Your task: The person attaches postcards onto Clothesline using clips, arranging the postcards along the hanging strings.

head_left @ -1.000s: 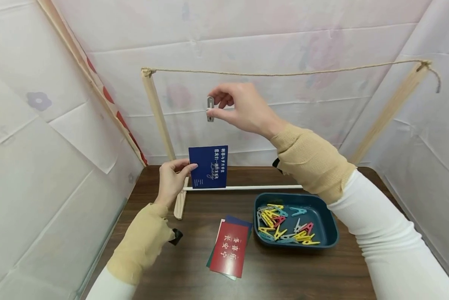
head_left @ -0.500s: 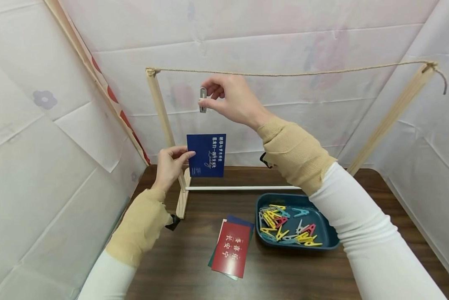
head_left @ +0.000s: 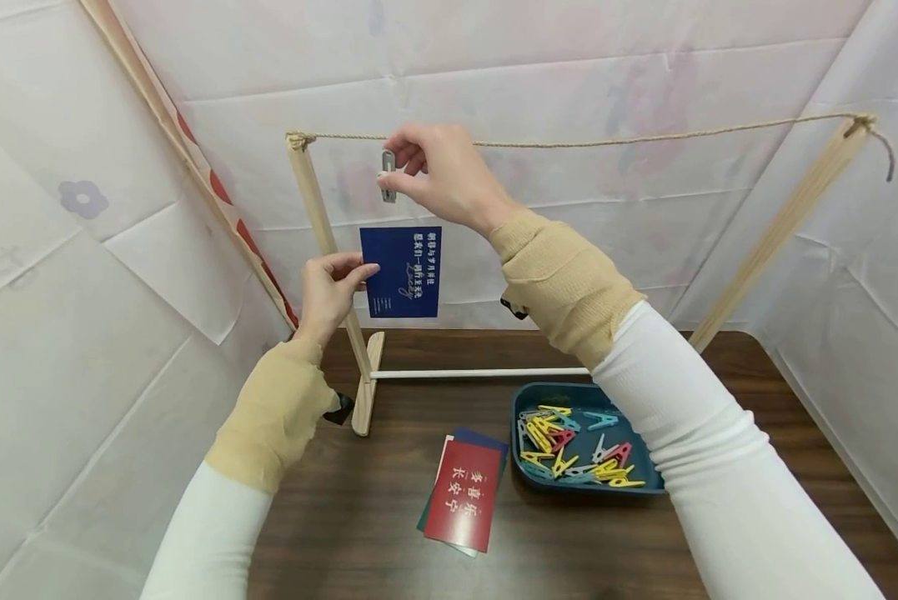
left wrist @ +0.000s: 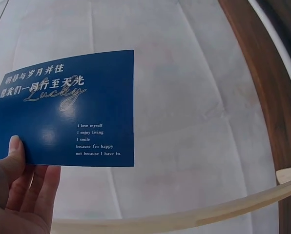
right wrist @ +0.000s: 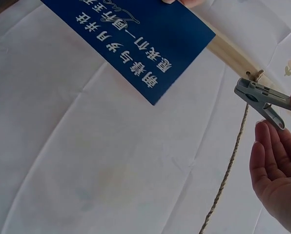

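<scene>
My left hand (head_left: 330, 292) pinches a dark blue card (head_left: 401, 273) by its left edge, thumb in front and fingers behind. White Chinese lettering and the word "Lucky" show on the card (left wrist: 87, 112). Above the card, my right hand (head_left: 444, 179) pinches a grey clothespin (head_left: 388, 177) by its handles. In the right wrist view the clothespin's (right wrist: 258, 97) nose end looks closed and grips nothing. A thin rope (head_left: 606, 143) passes behind the right hand, strung between two wooden posts. Card and clothespin are apart from each other, both in front of the rope's left part.
A dark blue bin (head_left: 524, 483) with yellow, red, blue and grey clothespins stands on the brown table (head_left: 328, 517). Left of it lies a small stack of cards with a red card (head_left: 459, 496) on top. The left wooden post (head_left: 313, 200) rises behind the left hand.
Both hands have risen toward the rope and shifted slightly left, carrying the blue card and the grey clothespin. Their holds look the same.
</scene>
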